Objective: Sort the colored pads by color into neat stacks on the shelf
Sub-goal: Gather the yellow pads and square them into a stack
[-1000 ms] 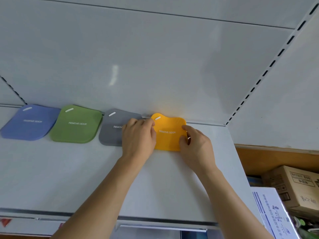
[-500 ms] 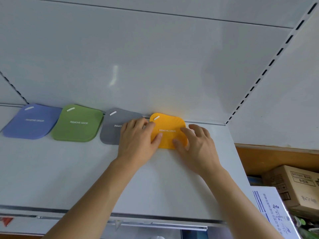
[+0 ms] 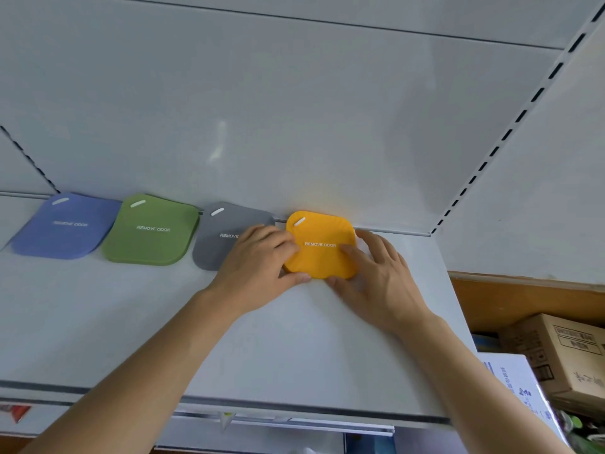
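Note:
Four pad stacks lie in a row along the back of the white shelf (image 3: 98,322): blue (image 3: 65,227), green (image 3: 152,231), grey (image 3: 216,240) and orange (image 3: 322,247), each printed "REMOVE ODOR". My left hand (image 3: 258,260) holds the orange pad's lower-left corner, with bent fingers on its left edge and the thumb along its near edge. It hides the right part of the grey pad. My right hand (image 3: 376,273) lies flat with spread fingers, the forefinger resting on the orange pad and the thumb at its near edge.
The white back panel (image 3: 294,126) rises right behind the pads. A side panel with a slotted upright (image 3: 510,132) closes the shelf on the right. Cardboard boxes (image 3: 569,352) and a white box (image 3: 517,385) sit lower right, beyond the shelf edge.
The orange pad has slid back toward the wall. My right hand went from pinching its right edge to lying flat. My left hand's fingers have bent over the pad's left edge.

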Demonstrator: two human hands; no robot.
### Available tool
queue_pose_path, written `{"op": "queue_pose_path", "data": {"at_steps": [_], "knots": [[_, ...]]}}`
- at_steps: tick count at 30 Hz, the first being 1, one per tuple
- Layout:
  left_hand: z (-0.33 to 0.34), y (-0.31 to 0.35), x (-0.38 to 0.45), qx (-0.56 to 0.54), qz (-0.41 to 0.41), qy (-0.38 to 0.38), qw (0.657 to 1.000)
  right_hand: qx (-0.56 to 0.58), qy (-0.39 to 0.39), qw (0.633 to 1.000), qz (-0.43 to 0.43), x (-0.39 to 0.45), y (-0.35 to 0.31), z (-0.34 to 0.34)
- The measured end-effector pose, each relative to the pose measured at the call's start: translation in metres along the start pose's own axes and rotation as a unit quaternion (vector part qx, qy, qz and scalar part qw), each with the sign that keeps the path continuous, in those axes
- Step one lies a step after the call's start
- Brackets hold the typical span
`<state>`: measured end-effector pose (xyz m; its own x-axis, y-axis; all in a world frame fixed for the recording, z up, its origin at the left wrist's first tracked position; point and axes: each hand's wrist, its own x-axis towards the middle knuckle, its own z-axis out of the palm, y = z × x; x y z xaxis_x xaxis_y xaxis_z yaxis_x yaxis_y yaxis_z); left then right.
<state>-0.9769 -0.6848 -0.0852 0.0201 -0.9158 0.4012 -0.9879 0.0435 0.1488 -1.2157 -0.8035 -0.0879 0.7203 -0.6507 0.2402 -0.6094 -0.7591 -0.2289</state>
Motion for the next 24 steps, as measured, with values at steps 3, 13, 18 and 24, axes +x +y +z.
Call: {"op": "queue_pose_path", "data": {"at_steps": [3, 13, 18, 24], "knots": [[0.000, 0.005, -0.002, -0.015, -0.007, 0.002, 1.000, 0.007, 0.006, 1.000, -0.022, -0.001, 0.002, 0.001], [0.011, 0.006, -0.007, -0.067, 0.015, 0.012, 0.998, 0.018, 0.017, 0.999, -0.042, -0.001, 0.007, 0.008], [0.009, 0.003, -0.007, -0.067, 0.024, 0.011, 0.997, 0.021, 0.016, 0.998, -0.052, 0.001, 0.009, 0.007], [0.009, 0.004, -0.005, -0.071, 0.019, 0.004, 0.997, 0.022, 0.013, 0.998, -0.053, 0.001, 0.010, 0.005]]}}
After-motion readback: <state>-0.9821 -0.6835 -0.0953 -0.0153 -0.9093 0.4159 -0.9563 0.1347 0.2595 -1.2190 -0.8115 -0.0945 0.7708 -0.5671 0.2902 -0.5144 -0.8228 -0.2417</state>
